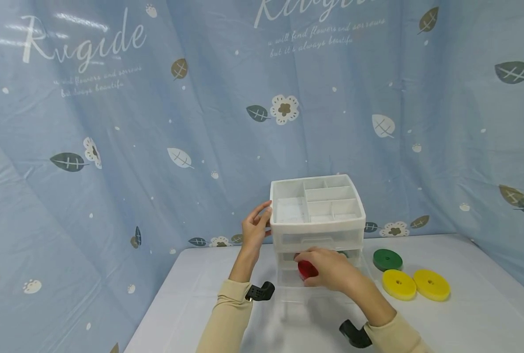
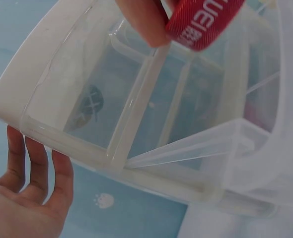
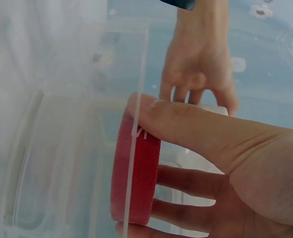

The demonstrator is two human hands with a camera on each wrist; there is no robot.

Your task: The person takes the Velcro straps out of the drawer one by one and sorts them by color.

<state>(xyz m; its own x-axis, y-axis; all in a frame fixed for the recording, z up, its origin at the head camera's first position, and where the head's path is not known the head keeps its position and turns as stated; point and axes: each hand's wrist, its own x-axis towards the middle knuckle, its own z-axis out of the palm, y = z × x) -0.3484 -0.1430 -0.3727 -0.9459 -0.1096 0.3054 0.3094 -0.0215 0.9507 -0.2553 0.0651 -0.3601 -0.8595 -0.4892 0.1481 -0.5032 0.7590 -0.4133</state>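
Red ribbon roll (image 1: 307, 270) was at the front of the drawer box (image 1: 316, 227), by its pulled-out clear lower drawer (image 1: 288, 277). Right hand (image 1: 332, 269) gripped it between thumb and fingers. Left hand (image 1: 255, 228) lay at the box's left side, fingers spread and touching the edge, holding nothing.

Risks, my judgement: roll could catch on the clear drawer wall, since thumb and roll sat so close to it; a loosened pinch could let it drop or roll. A knock on the drawer might shift the light-looking box if the left hand eased off. Green roll (image 1: 378, 262) and two yellow rolls (image 1: 389, 287) on the counter (image 1: 486, 294), right of the box, looked out of harm's way.

Unclear: right hand hid most of the drawer's inside from the head view; whether the roll was below the rim, I could not tell. Roll's lettering was cut off in the left wrist view. A reddish blur through the box's plastic stayed unidentified.
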